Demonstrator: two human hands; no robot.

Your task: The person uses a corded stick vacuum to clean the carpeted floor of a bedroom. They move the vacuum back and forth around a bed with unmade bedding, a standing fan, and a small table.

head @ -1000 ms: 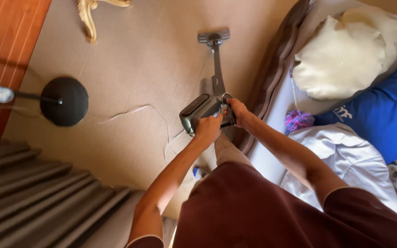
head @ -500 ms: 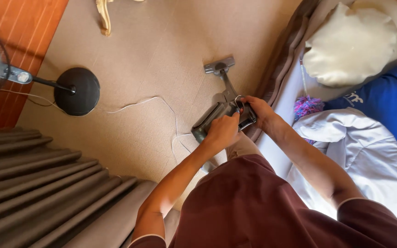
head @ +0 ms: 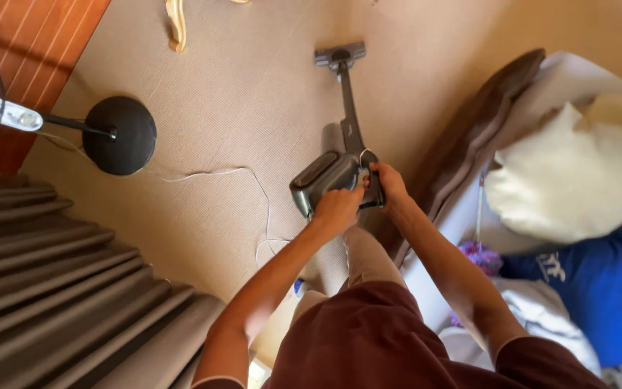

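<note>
A: Where's the grey stick vacuum cleaner (head: 340, 155)?

B: On the beige carpet, head at twelve o'clock. The left hand (head: 337, 209) and right hand (head: 389, 184) both wrap its body.

A: Advice?

B: Steer slowly, clear of the thin white cable (head: 242, 180) at nine o'clock.

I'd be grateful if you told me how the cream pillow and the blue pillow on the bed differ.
The cream pillow is plain, puffy and crumpled; the blue pillow is smoother and carries small white markings. The cream pillow shows almost whole, while the blue pillow runs off the right edge. Both lie on the bed, beside the hands gripping the vacuum cleaner.
</note>
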